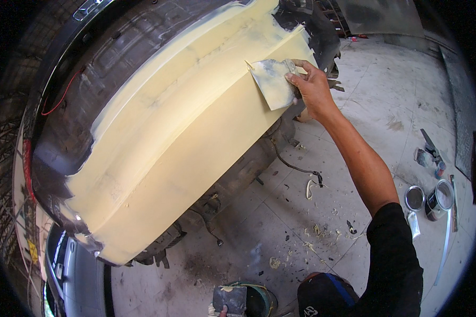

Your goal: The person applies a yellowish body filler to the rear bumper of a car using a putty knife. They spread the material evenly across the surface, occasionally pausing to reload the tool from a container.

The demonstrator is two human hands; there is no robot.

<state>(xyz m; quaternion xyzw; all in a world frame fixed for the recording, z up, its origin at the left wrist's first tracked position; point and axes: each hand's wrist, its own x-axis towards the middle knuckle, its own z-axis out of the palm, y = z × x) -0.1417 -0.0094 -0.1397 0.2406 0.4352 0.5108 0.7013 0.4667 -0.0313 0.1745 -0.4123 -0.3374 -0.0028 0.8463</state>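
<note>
Wide car panel [158, 142], coated in pale yellow filler, fills the view from 9 to 1 o'clock over a tiled floor [354, 105]. Right hand [312, 87], at 1 o'clock, gripping a flat spreader [272, 82], blade pressed on the filler near the panel's upper right edge. Left hand [222, 311], at 6 o'clock, barely in view, seemingly clamped on a small dark board [230, 299] dabbed with filler. Two open cans [431, 198] at 3 o'clock; filler scraps [312, 232] on the floor at 5. Best done with the blade tilted low, even pressure, long overlapping pulls, edges feathered thin.
</note>
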